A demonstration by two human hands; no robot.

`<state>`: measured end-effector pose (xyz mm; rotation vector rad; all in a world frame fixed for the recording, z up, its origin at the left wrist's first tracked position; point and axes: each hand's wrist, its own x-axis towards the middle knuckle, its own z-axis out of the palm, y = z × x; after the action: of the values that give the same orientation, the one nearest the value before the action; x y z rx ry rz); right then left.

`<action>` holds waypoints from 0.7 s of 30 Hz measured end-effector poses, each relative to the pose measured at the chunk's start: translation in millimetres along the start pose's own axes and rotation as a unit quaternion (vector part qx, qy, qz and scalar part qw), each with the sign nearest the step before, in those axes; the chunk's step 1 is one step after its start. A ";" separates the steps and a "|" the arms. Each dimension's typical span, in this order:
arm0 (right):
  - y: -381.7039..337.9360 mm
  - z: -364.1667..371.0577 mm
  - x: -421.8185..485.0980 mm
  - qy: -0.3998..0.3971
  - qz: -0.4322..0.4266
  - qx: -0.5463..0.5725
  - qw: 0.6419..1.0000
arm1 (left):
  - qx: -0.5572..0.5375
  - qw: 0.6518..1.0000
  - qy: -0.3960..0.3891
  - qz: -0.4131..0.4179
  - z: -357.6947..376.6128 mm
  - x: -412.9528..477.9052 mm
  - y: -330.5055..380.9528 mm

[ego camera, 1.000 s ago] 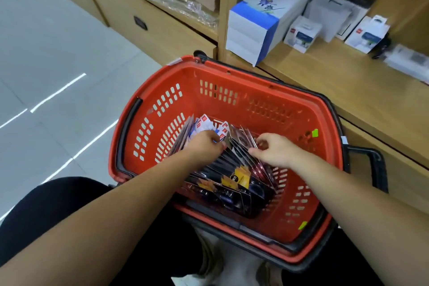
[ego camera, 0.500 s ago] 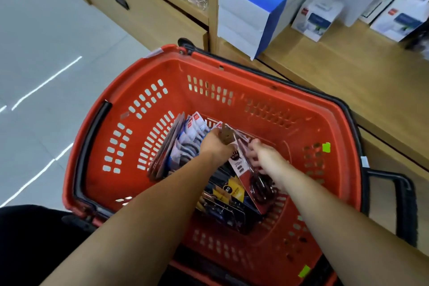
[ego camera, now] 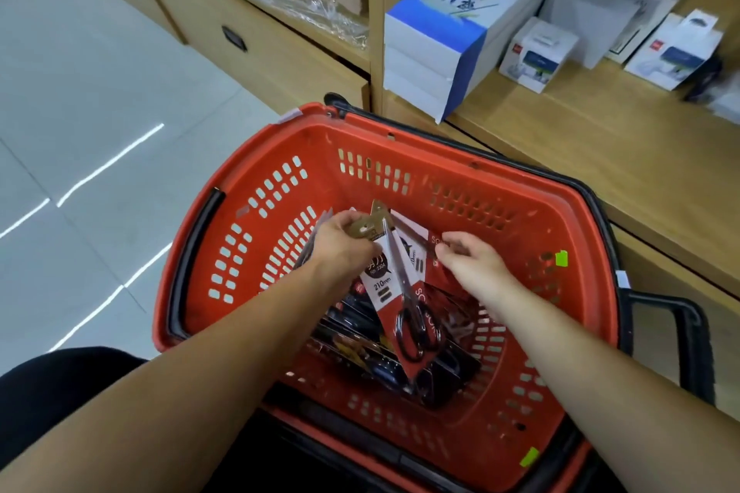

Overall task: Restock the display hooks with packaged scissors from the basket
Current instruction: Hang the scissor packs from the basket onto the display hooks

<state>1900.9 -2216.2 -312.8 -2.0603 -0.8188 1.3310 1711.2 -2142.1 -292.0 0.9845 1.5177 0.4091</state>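
One pack lifted, head view | packaged scissors [ego camera: 383, 284] over red basket [ego camera: 320, 148], long axis from hang tab (far) to handles (near) | left hand [ego camera: 340, 246] fingers [ego camera: 347, 219] pinch the tab | right hand [ego camera: 470, 258] just beside it, curled, grasp unclear

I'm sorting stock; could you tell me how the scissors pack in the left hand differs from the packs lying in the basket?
The lifted scissors pack has a red-and-white card; the lying packs look dark with yellow marks. The lifted scissors pack tilts upward, gripped at its top by the left hand; the lying packs rest low. Both are within the basket.
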 end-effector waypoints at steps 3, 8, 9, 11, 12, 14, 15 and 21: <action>-15.9 -2.8 -1.1 -0.047 -0.040 -0.021 0.998 | -0.036 0.999 0.018 0.016 -25.3 -17.0 9.9; -57.2 -3.9 -4.3 -0.122 -0.121 -0.125 0.977 | -0.024 0.997 -0.022 0.070 -50.7 -34.9 36.8; -64.7 -3.4 -1.5 -0.137 -0.123 -0.142 0.973 | -0.008 0.996 -0.043 0.083 -55.2 -37.6 41.9; -74.6 -0.6 1.1 -0.173 -0.109 -0.169 0.964 | 0.013 0.990 -0.092 0.103 -65.1 -40.6 47.4; -75.1 -0.2 3.4 -0.191 -0.087 -0.166 0.963 | 0.022 0.987 -0.112 0.110 -69.4 -42.1 49.2; -71.3 0.4 7.9 -0.220 -0.053 -0.126 0.966 | 0.033 0.984 -0.129 0.117 -74.1 -41.3 49.3; -68.0 2.1 8.1 -0.232 -0.050 -0.106 0.966 | 0.036 0.984 -0.128 0.119 -74.7 -39.7 48.0; -39.5 13.2 -0.4 -0.165 -0.006 0.072 0.984 | -0.017 0.993 -0.034 0.115 -57.0 -19.8 32.9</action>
<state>1880.9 -2188.7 -288.8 -1.7469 -0.8423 1.6996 1667.7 -2122.5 -242.6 1.1392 1.3362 0.5567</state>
